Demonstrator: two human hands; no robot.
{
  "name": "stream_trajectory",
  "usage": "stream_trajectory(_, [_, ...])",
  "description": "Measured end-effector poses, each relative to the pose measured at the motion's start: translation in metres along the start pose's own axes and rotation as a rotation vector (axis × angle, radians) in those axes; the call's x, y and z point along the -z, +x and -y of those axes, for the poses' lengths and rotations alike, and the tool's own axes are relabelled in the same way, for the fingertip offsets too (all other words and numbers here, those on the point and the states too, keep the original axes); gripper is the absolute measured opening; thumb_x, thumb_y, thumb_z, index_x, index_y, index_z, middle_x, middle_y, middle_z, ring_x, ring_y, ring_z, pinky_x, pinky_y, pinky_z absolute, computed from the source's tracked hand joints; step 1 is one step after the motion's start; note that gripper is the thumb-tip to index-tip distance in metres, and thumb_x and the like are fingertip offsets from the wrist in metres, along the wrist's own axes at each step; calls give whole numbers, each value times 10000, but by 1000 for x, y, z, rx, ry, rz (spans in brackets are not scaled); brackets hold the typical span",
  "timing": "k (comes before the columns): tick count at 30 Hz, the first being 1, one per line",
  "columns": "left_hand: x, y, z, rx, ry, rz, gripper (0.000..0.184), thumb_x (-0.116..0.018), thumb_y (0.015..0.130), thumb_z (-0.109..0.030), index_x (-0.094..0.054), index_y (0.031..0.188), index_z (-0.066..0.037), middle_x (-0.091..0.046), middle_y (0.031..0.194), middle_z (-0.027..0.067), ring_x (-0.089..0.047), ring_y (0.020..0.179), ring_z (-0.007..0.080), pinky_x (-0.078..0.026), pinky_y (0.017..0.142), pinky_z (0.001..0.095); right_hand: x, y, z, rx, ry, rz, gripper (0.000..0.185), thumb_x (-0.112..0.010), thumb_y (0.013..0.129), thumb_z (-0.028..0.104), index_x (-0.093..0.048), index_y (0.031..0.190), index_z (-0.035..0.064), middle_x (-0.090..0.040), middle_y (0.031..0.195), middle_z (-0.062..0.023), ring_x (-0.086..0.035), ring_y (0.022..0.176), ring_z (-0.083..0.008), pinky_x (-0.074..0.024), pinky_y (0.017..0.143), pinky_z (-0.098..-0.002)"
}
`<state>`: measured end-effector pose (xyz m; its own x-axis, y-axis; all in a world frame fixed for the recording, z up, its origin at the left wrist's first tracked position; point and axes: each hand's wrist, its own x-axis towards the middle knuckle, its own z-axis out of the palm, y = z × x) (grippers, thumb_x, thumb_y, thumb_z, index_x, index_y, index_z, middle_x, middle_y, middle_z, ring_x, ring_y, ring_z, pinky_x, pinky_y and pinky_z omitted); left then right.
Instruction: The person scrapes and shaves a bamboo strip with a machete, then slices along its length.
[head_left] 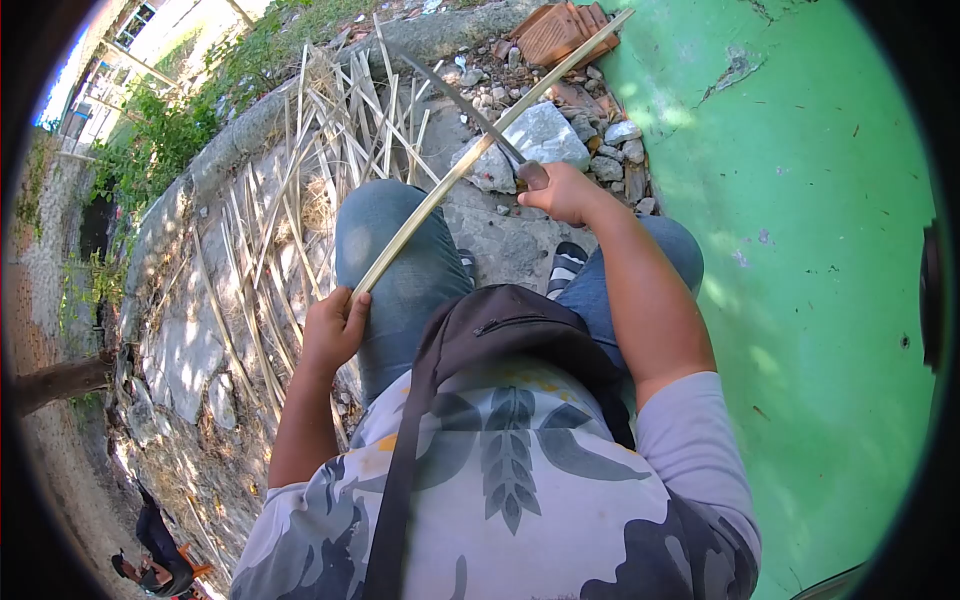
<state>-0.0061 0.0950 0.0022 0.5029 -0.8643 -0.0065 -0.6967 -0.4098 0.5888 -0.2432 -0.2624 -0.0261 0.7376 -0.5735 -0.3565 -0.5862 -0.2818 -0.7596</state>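
My left hand (338,325) is closed around the lower end of a long, pale bamboo strip (440,192). The strip slants up and to the right, past my left knee, toward the roof tiles. In my right hand (568,193) is a long-bladed knife (478,115), gripped by its brown handle. Its dark blade points up and to the left and crosses the strip near the middle; whether the two touch I cannot tell. My fingers partly hide the knife handle and the strip's near end.
Many split strips (345,125) lie piled on the ground ahead and to the left. Stone chunks (545,135) and broken roof tiles (560,35) sit beyond my feet. A green floor (800,300) spans the right. Another person (160,545) is at the lower left.
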Motion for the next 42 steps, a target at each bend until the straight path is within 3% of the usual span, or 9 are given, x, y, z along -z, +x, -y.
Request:
stream_trajectory(5, [1,4,-1,34,-45,65,428,-648,1003,-306,-507,737,-2,-498,561,162,-458,490,290,-378,509,429,-13,-21,16,134,-114,180,434,-798,815,335,-713,1129,47,-738,1002,-185,-701,932,-337,-528,838,-410])
stream_trajectory(9, [-9,3,4,22,-8,-10,424,-649,1004,-306,-511,739,-5,-503,560,160,-455,485,290,-378,505,428,7,-6,6,86,8,83,458,-811,812,350,-709,1105,13,-736,970,-167,-708,913,-298,-527,822,-403])
stream_trajectory(10, [-11,3,7,3,19,-19,423,-647,1005,-308,-512,741,-5,-503,559,160,-455,484,293,-379,505,429,5,3,-1,123,-12,-74,454,-801,833,321,-674,1116,-12,-709,892,-103,-654,820,-212,-507,766,-379])
stream_trajectory(13, [-7,7,11,-22,45,-17,424,-643,1010,-312,-515,746,-6,-499,556,157,-450,482,288,-381,501,425,11,4,9,-145,-62,-179,424,-796,825,302,-706,1103,-4,-738,998,-175,-711,926,-305,-531,812,-395])
stream_trajectory(21, [-14,9,20,35,-154,37,420,-660,1014,-289,-501,734,-19,-440,549,79,-374,512,149,-352,489,351,-30,-21,28,324,-358,-44,277,-759,832,268,-716,1044,95,-734,920,-159,-708,888,-362,-547,805,-456])
stream_trajectory(31, [-6,8,16,36,-12,40,445,-652,1018,-308,-491,730,-10,-443,553,69,-371,531,145,-347,496,363,0,12,-1,-54,-192,-157,376,-739,837,303,-707,1086,24,-723,999,-243,-700,962,-385,-541,830,-436])
stream_trajectory(36, [-8,10,16,102,-113,93,451,-647,1023,-319,-499,731,-8,-438,556,45,-368,550,125,-336,497,351,-28,-9,11,210,-353,-39,287,-721,838,276,-708,1058,92,-733,985,-189,-693,964,-387,-539,835,-456])
stream_trajectory(39, [-12,12,26,95,-147,95,436,-645,1024,-312,-517,740,-7,-449,555,40,-371,551,120,-338,500,345,-30,-22,34,246,-501,29,276,-713,845,276,-712,1064,109,-732,979,-188,-693,959,-388,-542,832,-461])
stream_trajectory(42, [-10,7,19,89,-144,75,430,-646,1023,-306,-522,742,-5,-450,553,41,-373,551,115,-338,499,344,-12,0,6,130,-288,-40,314,-743,839,291,-715,1083,94,-739,967,-171,-711,899,-340,-542,812,-441])
